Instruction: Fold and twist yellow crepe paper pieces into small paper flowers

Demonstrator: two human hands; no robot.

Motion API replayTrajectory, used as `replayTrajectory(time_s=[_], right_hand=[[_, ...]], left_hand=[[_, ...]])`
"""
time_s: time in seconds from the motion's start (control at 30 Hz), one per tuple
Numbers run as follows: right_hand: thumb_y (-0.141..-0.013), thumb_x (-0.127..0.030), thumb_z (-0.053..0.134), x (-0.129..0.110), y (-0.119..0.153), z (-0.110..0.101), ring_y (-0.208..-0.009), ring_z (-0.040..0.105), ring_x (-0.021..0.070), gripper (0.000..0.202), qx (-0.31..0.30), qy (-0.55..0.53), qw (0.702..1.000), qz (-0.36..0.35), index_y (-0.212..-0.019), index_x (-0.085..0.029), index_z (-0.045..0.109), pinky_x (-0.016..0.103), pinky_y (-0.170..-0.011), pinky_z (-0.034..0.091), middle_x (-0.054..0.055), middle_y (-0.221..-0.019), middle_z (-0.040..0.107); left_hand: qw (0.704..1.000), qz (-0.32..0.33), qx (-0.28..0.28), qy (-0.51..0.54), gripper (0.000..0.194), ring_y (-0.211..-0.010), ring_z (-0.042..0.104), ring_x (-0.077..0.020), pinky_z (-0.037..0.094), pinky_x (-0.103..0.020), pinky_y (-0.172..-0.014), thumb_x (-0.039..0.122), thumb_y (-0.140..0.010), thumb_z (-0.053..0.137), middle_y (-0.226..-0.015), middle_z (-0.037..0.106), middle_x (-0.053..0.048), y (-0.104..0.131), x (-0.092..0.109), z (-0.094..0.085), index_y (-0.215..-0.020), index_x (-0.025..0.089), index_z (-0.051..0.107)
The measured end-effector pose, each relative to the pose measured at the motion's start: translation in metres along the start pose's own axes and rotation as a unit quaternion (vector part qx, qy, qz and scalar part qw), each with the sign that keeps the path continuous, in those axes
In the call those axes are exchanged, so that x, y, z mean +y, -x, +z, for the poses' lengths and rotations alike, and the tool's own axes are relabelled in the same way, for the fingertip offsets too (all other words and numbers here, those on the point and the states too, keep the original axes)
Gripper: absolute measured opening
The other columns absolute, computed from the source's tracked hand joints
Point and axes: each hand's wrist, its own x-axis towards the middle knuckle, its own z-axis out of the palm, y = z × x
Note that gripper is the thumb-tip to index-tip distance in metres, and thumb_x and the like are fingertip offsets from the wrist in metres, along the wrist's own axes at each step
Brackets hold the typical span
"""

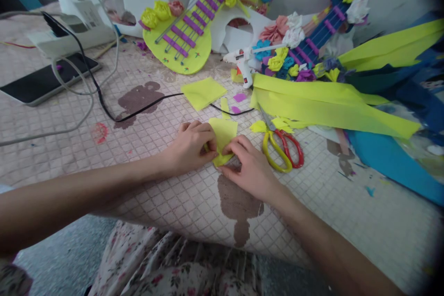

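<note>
A small yellow paper piece point(224, 133) lies on the patterned table cover, its near edge between my two hands. My left hand point(196, 145) pinches the paper's left near side, fingers curled. My right hand point(248, 162) has thumb and fingers closed around the near right corner of the same paper. Just beyond them rests another yellow square point(204, 93), lying over a black cable. Scissors point(282, 150) with one yellow and one red handle are to the right of my right hand, beside small yellow scraps point(258, 126).
Behind are a white glue gun point(243, 67), long yellow strips point(326, 101) and blue paper point(391, 157) at right. Decorated paper instruments point(178, 51) stand at the back. A phone point(45, 81), power strip point(74, 32) and cables point(138, 111) occupy the left.
</note>
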Motion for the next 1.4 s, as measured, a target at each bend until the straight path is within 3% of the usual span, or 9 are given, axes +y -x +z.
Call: replayTrajectory(time_s=[0.2, 0.43, 1.07, 1.4], right_hand=[[-0.079, -0.035, 0.063, 0.000, 0.000, -0.001, -0.084, 0.057, 0.0176, 0.022, -0.006, 0.006, 1.000, -0.005, -0.093, -0.021, 0.052, 0.030, -0.068, 0.047, 0.004, -0.100, 0.053], [-0.092, -0.031, 0.044, -0.001, -0.001, -0.001, -0.083, 0.057, 0.0165, 0.015, -0.003, -0.004, 1.000, -0.002, -0.091, -0.020, 0.052, 0.030, -0.068, 0.045, 0.005, -0.098, 0.054], [-0.086, -0.040, 0.052, -0.006, -0.002, 0.006, -0.076, 0.055, 0.0165, 0.020, 0.031, 0.038, 0.999, 0.010, -0.087, -0.020, 0.052, 0.029, -0.060, 0.040, 0.004, -0.093, 0.054], [-0.078, -0.036, 0.059, -0.008, -0.003, 0.008, -0.074, 0.056, 0.0162, 0.019, 0.037, 0.057, 0.997, 0.023, -0.084, -0.021, 0.050, 0.029, -0.059, 0.040, 0.003, -0.092, 0.054]], left_hand=[[1.000, 0.002, -0.002, 0.002, 0.008, -0.088, 0.048, -0.0201, 0.029, -0.035, -0.078, 0.023, -0.078, 0.060, -0.086, 0.060, -0.002, 0.001, 0.000, 0.000, -0.073, 0.016, 0.058], [1.000, -0.001, -0.001, 0.002, 0.009, -0.088, 0.049, -0.0203, 0.029, -0.035, -0.078, 0.023, -0.078, 0.059, -0.086, 0.060, -0.003, 0.001, 0.001, 0.001, -0.073, 0.016, 0.058], [1.000, -0.003, 0.005, 0.001, 0.008, -0.088, 0.049, -0.0211, 0.028, -0.036, -0.076, 0.022, -0.077, 0.059, -0.084, 0.060, -0.003, -0.001, 0.001, 0.001, -0.071, 0.016, 0.057], [1.000, 0.002, 0.010, 0.005, 0.008, -0.087, 0.050, -0.0204, 0.030, -0.036, -0.077, 0.022, -0.076, 0.060, -0.082, 0.060, -0.002, -0.001, 0.000, 0.002, -0.071, 0.017, 0.057]])
